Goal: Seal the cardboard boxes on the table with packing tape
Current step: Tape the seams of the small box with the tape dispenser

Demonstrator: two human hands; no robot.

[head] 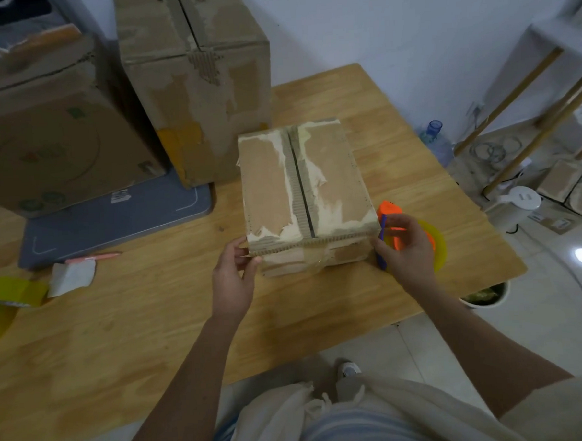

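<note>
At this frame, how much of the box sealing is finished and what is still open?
Done: little shows; a clear tape strip sits on the small box's near face. In hand: the right hand grips the orange tape dispenser at the box's near right corner, while the left hand holds the near left corner. Left: this box's top seam is untaped, and the tall box behind has an open seam.
</note>
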